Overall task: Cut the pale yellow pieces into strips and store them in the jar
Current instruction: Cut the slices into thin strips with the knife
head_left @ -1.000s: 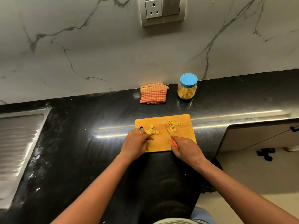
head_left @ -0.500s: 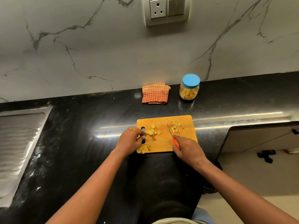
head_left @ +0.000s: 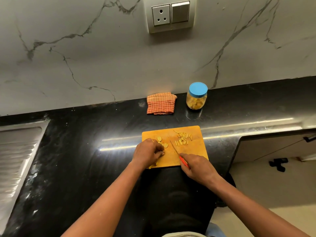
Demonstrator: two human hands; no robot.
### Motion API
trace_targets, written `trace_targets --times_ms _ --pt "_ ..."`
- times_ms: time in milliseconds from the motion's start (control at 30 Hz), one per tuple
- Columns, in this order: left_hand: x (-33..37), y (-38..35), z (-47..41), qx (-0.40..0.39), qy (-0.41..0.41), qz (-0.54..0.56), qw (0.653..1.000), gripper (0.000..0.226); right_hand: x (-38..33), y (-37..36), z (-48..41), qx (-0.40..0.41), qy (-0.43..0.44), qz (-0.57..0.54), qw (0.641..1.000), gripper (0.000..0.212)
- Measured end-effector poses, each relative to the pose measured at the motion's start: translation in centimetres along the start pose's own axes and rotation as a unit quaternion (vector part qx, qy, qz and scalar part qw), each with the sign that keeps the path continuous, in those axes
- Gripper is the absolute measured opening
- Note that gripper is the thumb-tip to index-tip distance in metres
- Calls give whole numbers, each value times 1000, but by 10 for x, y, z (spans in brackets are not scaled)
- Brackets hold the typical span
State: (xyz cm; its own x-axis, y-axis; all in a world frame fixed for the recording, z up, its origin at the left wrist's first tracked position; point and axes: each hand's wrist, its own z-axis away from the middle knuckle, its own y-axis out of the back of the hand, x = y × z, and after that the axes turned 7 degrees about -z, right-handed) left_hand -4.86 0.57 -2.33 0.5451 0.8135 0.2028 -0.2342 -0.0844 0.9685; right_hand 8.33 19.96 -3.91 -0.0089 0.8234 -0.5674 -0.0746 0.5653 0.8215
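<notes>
Both forearms bare right down to the frame's lower edge. Left hand (head_left: 148, 153) — thin ring (head_left: 152, 141) on one finger, catching the light; which finger, hard to tell. Right hand (head_left: 196, 165) bare. At bottom centre, a sliver of clothing: pale grey-beige ribbed hem (head_left: 181, 235), and just right of it a patch of blue cloth (head_left: 215, 229) — too little showing to name the garment.

I can read no text, label, brand or number from here, neither on the jar (head_left: 196, 100) at one o'clock nor the wall socket (head_left: 161, 15) at twelve
</notes>
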Motion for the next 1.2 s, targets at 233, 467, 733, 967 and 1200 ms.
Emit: trace_targets --times_ms 233,467,733,967,1200 --pt "35 -3 -18 61 -13 -15 998 30 3 0 1 37 -13 0 999 43" --pt "44 -2 -22 58 -31 -45 997 28 5 9 -3 59 -32 7 998 45" --pt "35 -2 -18 11 -45 -4 999 35 -1 2 14 79 -49 -15 996 45" --pt "40 1 -20 3 -88 -28 996 28 -10 -2 21 90 -54 -18 994 43" --pt "34 -1 -18 10 -38 2 999 26 -22 -9 20 74 -51 -5 996 41"
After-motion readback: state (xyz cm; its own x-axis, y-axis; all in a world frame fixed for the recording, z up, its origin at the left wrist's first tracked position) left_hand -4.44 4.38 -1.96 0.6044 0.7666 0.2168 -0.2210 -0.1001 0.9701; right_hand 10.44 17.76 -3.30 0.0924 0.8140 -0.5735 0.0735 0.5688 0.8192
